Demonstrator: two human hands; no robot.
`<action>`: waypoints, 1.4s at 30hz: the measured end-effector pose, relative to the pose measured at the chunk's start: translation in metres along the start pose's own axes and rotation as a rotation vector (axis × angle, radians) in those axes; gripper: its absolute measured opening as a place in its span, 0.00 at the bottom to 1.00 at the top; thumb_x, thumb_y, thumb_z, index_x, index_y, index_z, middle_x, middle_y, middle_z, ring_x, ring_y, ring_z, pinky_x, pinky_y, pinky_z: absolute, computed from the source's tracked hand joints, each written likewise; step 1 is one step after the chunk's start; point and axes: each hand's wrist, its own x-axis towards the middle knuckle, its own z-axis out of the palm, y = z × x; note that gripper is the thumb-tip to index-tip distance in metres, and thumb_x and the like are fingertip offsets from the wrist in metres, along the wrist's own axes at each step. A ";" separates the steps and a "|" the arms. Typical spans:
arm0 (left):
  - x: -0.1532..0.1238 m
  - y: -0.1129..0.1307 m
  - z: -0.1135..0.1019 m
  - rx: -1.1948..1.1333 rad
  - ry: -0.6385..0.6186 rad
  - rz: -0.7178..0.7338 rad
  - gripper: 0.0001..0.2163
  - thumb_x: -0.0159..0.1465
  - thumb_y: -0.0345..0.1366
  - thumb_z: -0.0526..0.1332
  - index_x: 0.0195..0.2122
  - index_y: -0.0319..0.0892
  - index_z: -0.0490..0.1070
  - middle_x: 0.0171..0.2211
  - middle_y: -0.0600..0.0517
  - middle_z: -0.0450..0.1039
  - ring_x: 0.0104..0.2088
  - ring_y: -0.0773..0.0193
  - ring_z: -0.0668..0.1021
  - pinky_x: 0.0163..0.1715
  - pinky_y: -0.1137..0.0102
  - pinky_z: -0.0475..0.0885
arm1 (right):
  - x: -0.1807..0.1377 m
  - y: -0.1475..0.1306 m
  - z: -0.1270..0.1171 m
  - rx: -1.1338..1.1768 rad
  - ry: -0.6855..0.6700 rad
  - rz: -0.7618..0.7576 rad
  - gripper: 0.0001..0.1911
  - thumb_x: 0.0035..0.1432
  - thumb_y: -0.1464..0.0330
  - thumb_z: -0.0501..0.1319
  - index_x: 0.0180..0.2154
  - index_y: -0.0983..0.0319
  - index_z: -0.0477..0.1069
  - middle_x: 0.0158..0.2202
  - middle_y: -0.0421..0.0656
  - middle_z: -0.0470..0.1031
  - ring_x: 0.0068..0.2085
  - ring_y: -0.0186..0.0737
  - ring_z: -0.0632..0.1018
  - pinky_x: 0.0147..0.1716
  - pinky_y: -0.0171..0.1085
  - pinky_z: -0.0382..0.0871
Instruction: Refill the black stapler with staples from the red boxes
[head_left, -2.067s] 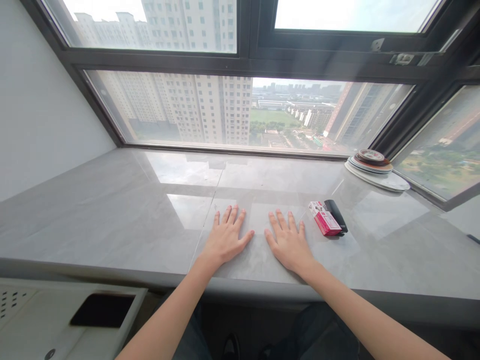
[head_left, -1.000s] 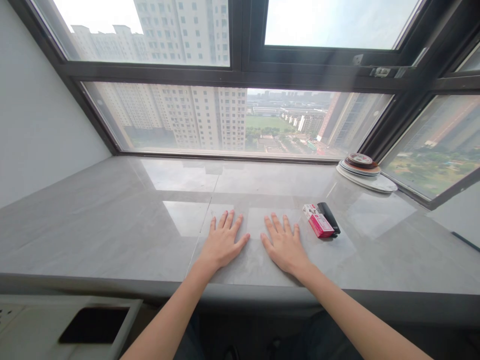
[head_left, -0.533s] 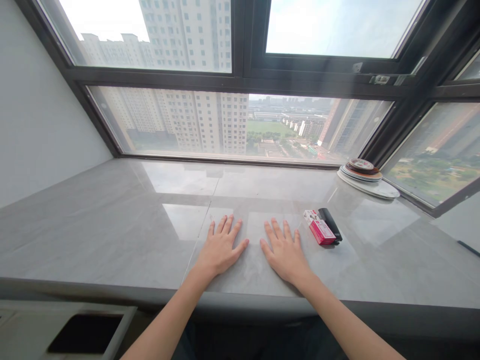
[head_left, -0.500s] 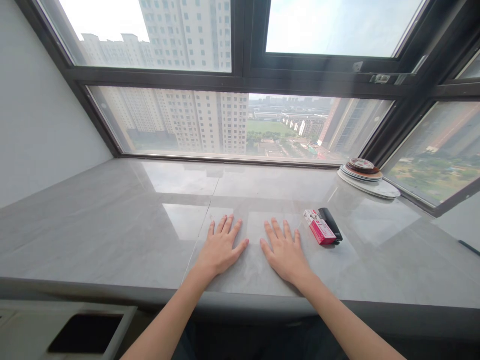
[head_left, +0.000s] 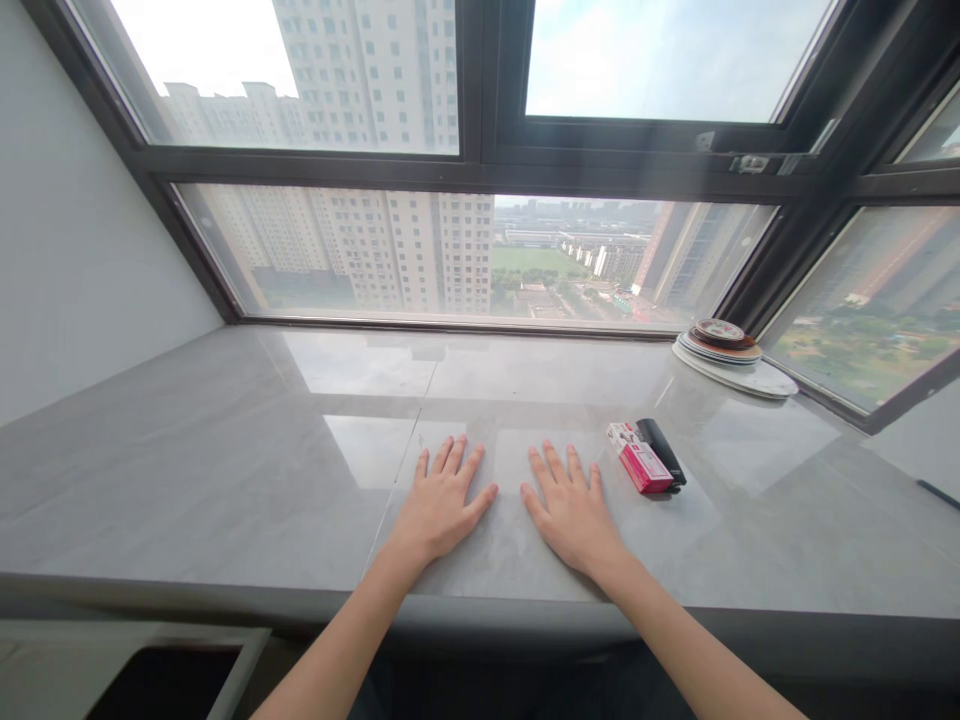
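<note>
My left hand [head_left: 441, 505] lies flat on the grey stone sill [head_left: 247, 480], fingers spread, holding nothing. Level with it, my right hand [head_left: 574, 510] also rests palm down with its fingers apart and nothing in them. To the right of my right hand, and not touching it, sits a small red and white box [head_left: 641, 460]. A black stapler-like object [head_left: 661, 452] lies right against the far side of that box; its exact kind is hard to make out.
A stack of plates and round lids [head_left: 731, 355] stands in the back right corner by the window frame [head_left: 480, 175]. The sill's front edge [head_left: 525, 610] runs below my wrists. At the lower left is a white piece of furniture [head_left: 90, 650] with a dark opening.
Both hands stay in place on the sill. The view has shifted slightly, so the scene appears a little lower.
</note>
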 end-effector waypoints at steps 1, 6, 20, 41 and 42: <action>0.000 0.000 0.000 0.000 0.001 0.001 0.32 0.74 0.60 0.44 0.75 0.54 0.49 0.77 0.51 0.44 0.76 0.48 0.49 0.72 0.45 0.44 | 0.000 0.000 0.000 0.000 -0.001 0.001 0.35 0.73 0.51 0.42 0.76 0.52 0.47 0.77 0.42 0.43 0.76 0.63 0.44 0.70 0.66 0.36; 0.000 -0.001 0.002 0.002 0.005 0.002 0.32 0.74 0.59 0.44 0.75 0.54 0.49 0.77 0.51 0.44 0.76 0.48 0.49 0.72 0.45 0.45 | 0.000 0.000 0.000 -0.004 -0.010 0.003 0.35 0.73 0.50 0.42 0.76 0.52 0.46 0.77 0.42 0.43 0.76 0.62 0.44 0.70 0.65 0.35; 0.000 -0.001 0.002 0.002 0.005 0.001 0.32 0.74 0.60 0.43 0.75 0.54 0.50 0.76 0.51 0.45 0.76 0.48 0.49 0.72 0.45 0.45 | 0.000 0.001 0.004 -0.008 0.011 0.002 0.35 0.73 0.50 0.43 0.76 0.52 0.47 0.77 0.43 0.44 0.75 0.63 0.45 0.70 0.65 0.36; 0.000 -0.001 0.001 -0.006 0.008 0.000 0.32 0.73 0.60 0.43 0.75 0.55 0.50 0.77 0.51 0.45 0.76 0.47 0.49 0.72 0.45 0.45 | -0.001 0.001 0.002 0.018 -0.025 0.012 0.36 0.73 0.50 0.42 0.76 0.53 0.46 0.78 0.43 0.42 0.76 0.60 0.42 0.70 0.64 0.34; 0.000 -0.001 0.002 -0.008 0.008 0.001 0.32 0.73 0.60 0.43 0.75 0.55 0.50 0.77 0.51 0.45 0.76 0.47 0.48 0.72 0.45 0.44 | -0.001 0.001 0.002 0.020 -0.029 0.013 0.36 0.73 0.50 0.42 0.76 0.53 0.46 0.78 0.43 0.42 0.76 0.60 0.42 0.70 0.65 0.34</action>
